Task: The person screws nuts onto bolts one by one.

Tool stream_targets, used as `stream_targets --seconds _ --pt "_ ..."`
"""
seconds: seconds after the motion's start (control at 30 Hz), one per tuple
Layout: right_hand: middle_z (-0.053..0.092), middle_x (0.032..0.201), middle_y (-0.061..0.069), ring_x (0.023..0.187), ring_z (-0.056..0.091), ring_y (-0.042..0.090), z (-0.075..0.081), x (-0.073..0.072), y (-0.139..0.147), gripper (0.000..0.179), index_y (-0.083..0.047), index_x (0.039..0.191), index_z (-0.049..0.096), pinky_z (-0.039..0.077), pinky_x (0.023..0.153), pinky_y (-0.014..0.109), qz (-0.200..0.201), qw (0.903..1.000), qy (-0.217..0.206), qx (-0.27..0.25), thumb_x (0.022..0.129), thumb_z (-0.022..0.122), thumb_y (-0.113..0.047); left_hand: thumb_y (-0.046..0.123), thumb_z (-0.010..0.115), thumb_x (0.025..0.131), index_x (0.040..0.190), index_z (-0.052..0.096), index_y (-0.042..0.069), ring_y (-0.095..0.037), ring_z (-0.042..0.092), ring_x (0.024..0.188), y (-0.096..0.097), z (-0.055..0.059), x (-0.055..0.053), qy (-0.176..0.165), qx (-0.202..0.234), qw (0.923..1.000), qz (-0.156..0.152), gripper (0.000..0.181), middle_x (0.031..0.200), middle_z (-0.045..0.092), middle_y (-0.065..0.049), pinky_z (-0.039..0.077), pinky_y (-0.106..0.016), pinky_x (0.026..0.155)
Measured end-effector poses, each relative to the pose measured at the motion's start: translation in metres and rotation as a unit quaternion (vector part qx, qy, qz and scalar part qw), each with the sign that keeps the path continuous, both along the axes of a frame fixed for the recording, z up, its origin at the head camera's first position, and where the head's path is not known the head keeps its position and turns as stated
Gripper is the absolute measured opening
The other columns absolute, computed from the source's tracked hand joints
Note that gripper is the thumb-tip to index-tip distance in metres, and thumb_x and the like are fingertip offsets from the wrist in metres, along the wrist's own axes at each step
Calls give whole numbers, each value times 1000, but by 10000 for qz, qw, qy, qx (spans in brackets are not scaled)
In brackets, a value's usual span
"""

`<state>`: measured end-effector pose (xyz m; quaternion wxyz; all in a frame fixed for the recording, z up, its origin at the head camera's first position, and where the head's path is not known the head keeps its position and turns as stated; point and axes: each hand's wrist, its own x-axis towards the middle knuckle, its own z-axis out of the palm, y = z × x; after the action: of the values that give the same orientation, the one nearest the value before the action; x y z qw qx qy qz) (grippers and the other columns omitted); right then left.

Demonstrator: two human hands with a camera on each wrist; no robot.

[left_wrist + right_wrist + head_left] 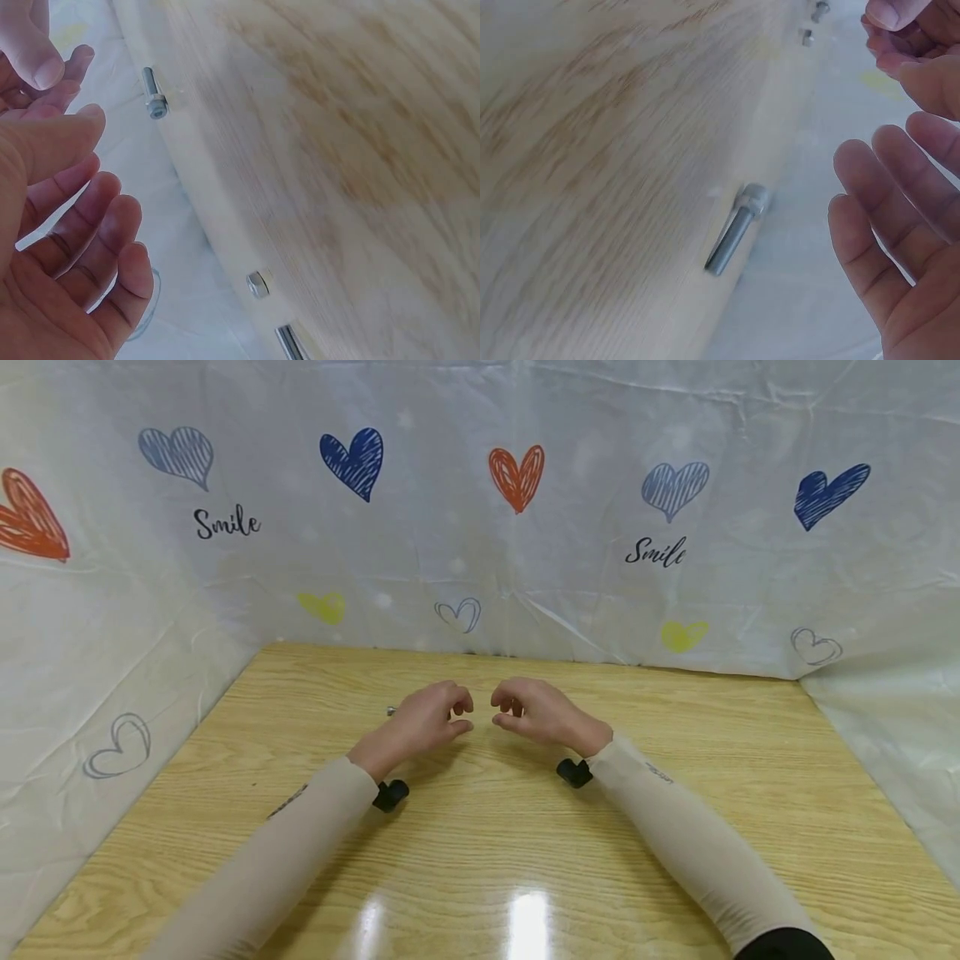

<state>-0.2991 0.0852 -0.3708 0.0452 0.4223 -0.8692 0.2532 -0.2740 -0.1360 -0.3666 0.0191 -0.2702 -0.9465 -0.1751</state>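
Note:
My left hand (pixel 423 718) and right hand (pixel 543 714) face each other over the middle of the table, a small gap between their fingertips. Fingers on both hands bend loosely and nothing is between them. In the left wrist view a metal bolt (pixel 154 94) lies on the table beyond the fingertips, with a hex nut (pixel 257 284) and a metal shank (pixel 291 343) nearer the bottom. The right wrist view shows a bolt (pixel 735 229) beside the right hand. In the head view a small metal piece (pixel 392 711) peeks out behind the left hand.
The wood-grain table (pixel 480 843) has a white sheet (pixel 577 543) with printed hearts rising behind it and along both sides. A black wrist device (pixel 391 796) sits under the left wrist, another black device (pixel 574 772) under the right.

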Motion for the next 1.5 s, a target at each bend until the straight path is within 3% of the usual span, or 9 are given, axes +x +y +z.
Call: stream_targets --seconds 0.4,0.67,1.2,1.5 --pt "64 95 3 81 62 19 5 -1 -26 22 -4 106 65 48 71 26 124 9998 -88 122 91 67 -20 19 73 87 102 66 7 -19 56 84 -21 4 5 114 -57 9999 82 20 94 60 -4 48 -35 71" --pt "63 96 0 82 60 16 3 -6 -41 23 -7 108 65 47 72 25 22 9994 -241 250 91 67 -24 18 74 85 100 66 6 -21 57 83 -36 2 2 272 86 9996 49 20 92 61 -5 48 -35 70" --pt "62 98 -3 86 57 9 -2 -23 -70 24 -9 110 64 47 75 25 -12 9970 -578 523 92 67 -25 14 72 87 103 66 4 -25 59 87 -66 1 -5 -169 145 9987 454 20 97 62 -10 50 -40 73" --pt "63 97 0 88 57 12 -6 -33 -88 22 -8 110 63 46 79 26 50 9952 -607 762 91 66 -20 12 73 86 102 66 4 -26 59 89 -82 -4 -13 -342 121 9971 661 20 97 62 -10 49 -43 77"
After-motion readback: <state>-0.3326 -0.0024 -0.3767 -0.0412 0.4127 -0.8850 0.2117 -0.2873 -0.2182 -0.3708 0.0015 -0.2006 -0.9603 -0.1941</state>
